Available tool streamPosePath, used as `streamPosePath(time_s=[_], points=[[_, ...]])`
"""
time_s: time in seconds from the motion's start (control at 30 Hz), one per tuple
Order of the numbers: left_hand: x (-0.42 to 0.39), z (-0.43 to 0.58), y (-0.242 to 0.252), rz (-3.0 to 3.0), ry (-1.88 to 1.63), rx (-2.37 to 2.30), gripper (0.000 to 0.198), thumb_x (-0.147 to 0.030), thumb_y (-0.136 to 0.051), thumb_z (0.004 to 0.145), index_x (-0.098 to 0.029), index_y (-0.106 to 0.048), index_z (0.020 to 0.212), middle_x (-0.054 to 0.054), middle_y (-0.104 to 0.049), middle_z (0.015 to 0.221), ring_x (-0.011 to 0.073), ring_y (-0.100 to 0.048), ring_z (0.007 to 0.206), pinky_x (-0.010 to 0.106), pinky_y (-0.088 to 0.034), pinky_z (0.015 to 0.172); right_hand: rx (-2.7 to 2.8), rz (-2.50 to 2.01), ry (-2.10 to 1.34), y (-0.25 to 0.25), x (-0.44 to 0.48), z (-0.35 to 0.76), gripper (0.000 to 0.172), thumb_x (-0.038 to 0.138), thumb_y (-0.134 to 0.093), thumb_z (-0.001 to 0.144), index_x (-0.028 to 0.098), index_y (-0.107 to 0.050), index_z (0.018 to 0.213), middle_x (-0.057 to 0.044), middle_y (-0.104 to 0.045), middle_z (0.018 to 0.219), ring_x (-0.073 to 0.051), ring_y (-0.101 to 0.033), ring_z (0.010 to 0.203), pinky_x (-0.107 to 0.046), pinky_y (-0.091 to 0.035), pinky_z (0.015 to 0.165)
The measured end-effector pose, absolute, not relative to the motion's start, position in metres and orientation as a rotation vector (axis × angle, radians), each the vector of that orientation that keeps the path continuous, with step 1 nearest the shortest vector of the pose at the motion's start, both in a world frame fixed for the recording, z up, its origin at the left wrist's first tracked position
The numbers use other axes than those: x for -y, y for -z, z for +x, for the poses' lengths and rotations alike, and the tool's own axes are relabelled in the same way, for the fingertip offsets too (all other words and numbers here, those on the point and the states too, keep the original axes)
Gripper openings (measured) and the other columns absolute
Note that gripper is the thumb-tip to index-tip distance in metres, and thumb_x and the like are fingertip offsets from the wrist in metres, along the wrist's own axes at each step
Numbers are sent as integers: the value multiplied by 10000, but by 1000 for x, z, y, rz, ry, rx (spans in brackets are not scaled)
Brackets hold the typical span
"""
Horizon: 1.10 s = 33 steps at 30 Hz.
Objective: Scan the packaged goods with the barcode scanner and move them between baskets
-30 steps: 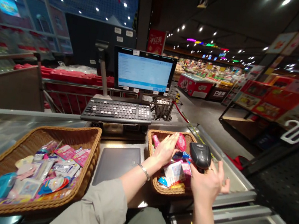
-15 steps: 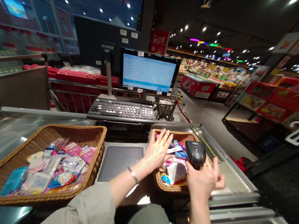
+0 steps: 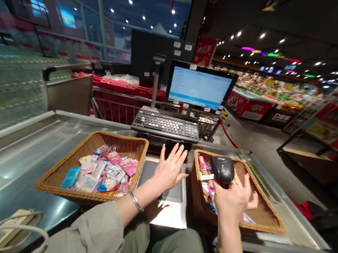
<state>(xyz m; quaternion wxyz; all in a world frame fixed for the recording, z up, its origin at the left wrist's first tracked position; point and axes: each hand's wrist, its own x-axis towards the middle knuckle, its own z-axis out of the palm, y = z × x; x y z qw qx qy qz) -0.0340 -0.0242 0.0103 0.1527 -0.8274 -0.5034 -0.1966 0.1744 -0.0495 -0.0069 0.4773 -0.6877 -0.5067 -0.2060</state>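
Observation:
My right hand (image 3: 234,198) grips a black handheld barcode scanner (image 3: 221,169), held over the right wicker basket (image 3: 265,218) of small packaged goods (image 3: 205,171). My left hand (image 3: 168,168) hovers flat with fingers spread above the dark scanner plate (image 3: 175,194) between the two baskets, holding nothing. The left wicker basket (image 3: 57,175) holds several colourful small packets (image 3: 104,172).
A keyboard (image 3: 166,125) and a lit monitor (image 3: 200,88) stand behind the baskets on the steel checkout counter (image 3: 12,161). Red shopping baskets (image 3: 120,88) and a wire cart sit beyond. A white bag with handles (image 3: 4,233) lies at the lower left. Store shelves line the right.
My left hand has left the right basket and moved left over the scanner plate, empty. The view has swung left. My right hand still grips the scanner.

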Motion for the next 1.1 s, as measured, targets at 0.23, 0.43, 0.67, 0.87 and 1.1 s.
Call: streamPosePath(time_s=[0.23, 0.43, 0.67, 0.87, 1.1], points=[[31, -109, -2, -2293, 539, 1581, 678, -480, -498, 955, -118, -341, 1505, 163, -294, 1595, 296, -214, 1504, 651, -59, 1198, 1365, -1609, 413, -5, 41, 125, 426, 577, -473, 811, 229, -705, 891, -82, -718, 1165, -325, -456, 1326, -554, -149, 1073], [30, -177, 6, -2261, 485, 1668, 604, -404, -529, 945, -138, -403, 1474, 164, -360, 1564, 310, -291, 1475, 655, -93, 1194, 1444, -1601, 330, -4, 35, 91, 385, 499, -495, 770, 243, -697, 975, -56, -713, 1180, -323, -461, 1307, -552, -148, 1055], [17, -239, 29, -2323, 338, 1664, 614, -383, -539, 937, -114, -399, 1471, 200, -382, 1546, 305, -322, 1463, 600, -170, 1199, 1547, -1577, 277, 8, 30, 64, 340, 449, -498, 767, 228, -692, 938, -83, -698, 1203, -314, -456, 1292, -551, -157, 1068], [-5, -268, 53, -2469, 67, 1628, 684, -300, -638, 866, -148, -378, 1481, 189, -383, 1550, 282, -317, 1466, 515, -264, 1178, 1613, -1605, 221, 18, 26, 50, 310, 411, -494, 753, 227, -692, 905, -75, -696, 1208, -321, -431, 1311, -558, -164, 1065], [-29, -280, 78, -2620, -146, 1547, 744, -272, -740, 786, -203, -420, 1454, 190, -409, 1534, 289, -387, 1430, 498, -339, 1132, 1644, -1629, 175, 37, 21, 46, 296, 396, -508, 753, 229, -694, 912, -73, -690, 1223, -317, -440, 1310, -556, -167, 1068]])
